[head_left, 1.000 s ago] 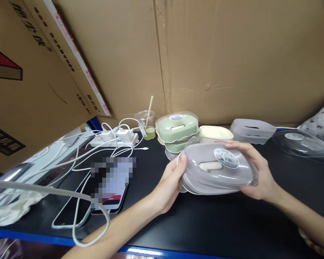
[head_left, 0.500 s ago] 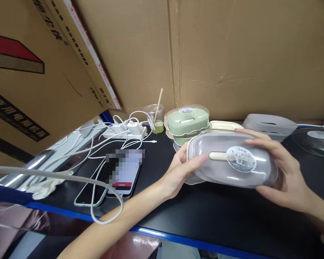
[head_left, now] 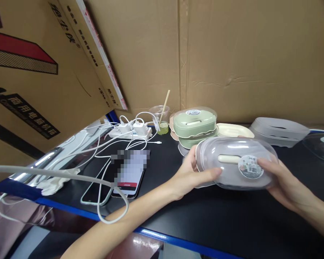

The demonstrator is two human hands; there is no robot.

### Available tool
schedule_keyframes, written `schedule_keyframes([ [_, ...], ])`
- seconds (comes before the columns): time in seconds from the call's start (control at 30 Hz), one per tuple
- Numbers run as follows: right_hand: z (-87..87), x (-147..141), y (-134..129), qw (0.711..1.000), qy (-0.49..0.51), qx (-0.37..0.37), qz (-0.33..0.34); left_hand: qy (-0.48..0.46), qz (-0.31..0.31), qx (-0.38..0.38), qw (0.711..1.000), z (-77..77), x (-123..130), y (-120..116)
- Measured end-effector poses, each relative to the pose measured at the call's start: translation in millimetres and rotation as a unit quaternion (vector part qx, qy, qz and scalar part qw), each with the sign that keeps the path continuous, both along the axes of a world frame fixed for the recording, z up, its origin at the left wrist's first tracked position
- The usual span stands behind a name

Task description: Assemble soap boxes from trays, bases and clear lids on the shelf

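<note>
Between my hands is a grey oval plastic box [head_left: 229, 178] with a clear domed lid, a cream handle piece and a round printed sticker [head_left: 250, 167]. It is held above the black table, its lid tilted toward me. My left hand [head_left: 196, 174] grips the left end, thumb on the lid and fingers underneath, partly hidden. My right hand [head_left: 282, 180] holds the right end, with a finger beside the sticker and the other fingers behind the box. Just beyond it, a stack of similar boxes, a green one [head_left: 196, 124] on top, stands by a cream tray [head_left: 234, 131].
Grey oval trays [head_left: 280, 131] and a clear lid [head_left: 320, 145] lie at the right. On the left are two phones [head_left: 129, 176], white cables, a power strip [head_left: 131, 133] and a cup with a straw [head_left: 161, 120]. Cardboard [head_left: 245, 54] stands behind.
My right hand has shifted its grip, a finger now lying on the lid by the sticker. The box has turned slightly, and the whole view has shifted a little.
</note>
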State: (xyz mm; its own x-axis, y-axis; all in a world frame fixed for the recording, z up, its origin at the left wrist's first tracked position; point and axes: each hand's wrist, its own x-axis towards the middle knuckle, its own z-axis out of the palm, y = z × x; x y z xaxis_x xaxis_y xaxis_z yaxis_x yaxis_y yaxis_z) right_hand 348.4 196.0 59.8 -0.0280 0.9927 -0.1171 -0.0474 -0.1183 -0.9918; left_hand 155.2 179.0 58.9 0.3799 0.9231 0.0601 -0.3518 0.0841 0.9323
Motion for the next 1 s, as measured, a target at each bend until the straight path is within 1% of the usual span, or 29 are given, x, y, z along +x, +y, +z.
schedule_keyframes([
  [0.07, -1.0, 1.4, 0.3, 1.0, 0.003, 0.017, 0.0, 0.01, 0.001, 0.017, 1.0, 1.0, 0.8, -1.0],
  [0.17, -2.2, 3.1, -1.6, 0.996, -0.012, 0.09, 0.009, 0.016, 0.032, 0.036, 0.999, 1.9, 2.5, -2.7],
  [0.23, -2.9, 4.0, -3.5, 0.989, -0.032, 0.14, 0.036, 0.022, 0.057, 0.053, 0.997, 2.8, 3.3, -4.0],
  [0.3, -3.3, 4.7, -4.6, 0.983, -0.041, 0.164, 0.067, 0.025, 0.071, 0.072, 0.995, 3.9, 3.6, -5.5],
  [0.37, -3.4, 4.8, -4.5, 0.982, -0.032, 0.167, 0.086, 0.025, 0.077, 0.088, 0.993, 5.0, 3.7, -6.8],
  [0.43, -3.2, 4.4, -3.8, 0.983, -0.018, 0.16, 0.091, 0.023, 0.082, 0.098, 0.992, 5.4, 4.0, -7.9],
  [0.53, -2.6, 3.4, -3.3, 0.987, -0.007, 0.139, 0.086, 0.018, 0.081, 0.104, 0.991, 4.9, 4.6, -8.8],
  [0.63, -1.6, 3.0, -4.1, 0.988, -0.016, 0.132, 0.074, 0.023, 0.076, 0.105, 0.991, 4.8, 4.6, -8.6],
  [0.77, -1.5, 4.9, -4.9, 0.983, -0.034, 0.155, 0.088, 0.038, 0.077, 0.111, 0.99, 5.9, 2.4, -7.6],
  [0.87, -4.1, 7.4, -3.9, 0.978, -0.044, 0.176, 0.104, 0.051, 0.08, 0.131, 0.987, 6.2, 0.6, -7.3],
  [1.0, -8.6, 7.5, -2.9, 0.971, -0.053, 0.202, 0.118, 0.088, 0.108, 0.155, 0.978, 7.4, 0.4, -7.8],
])
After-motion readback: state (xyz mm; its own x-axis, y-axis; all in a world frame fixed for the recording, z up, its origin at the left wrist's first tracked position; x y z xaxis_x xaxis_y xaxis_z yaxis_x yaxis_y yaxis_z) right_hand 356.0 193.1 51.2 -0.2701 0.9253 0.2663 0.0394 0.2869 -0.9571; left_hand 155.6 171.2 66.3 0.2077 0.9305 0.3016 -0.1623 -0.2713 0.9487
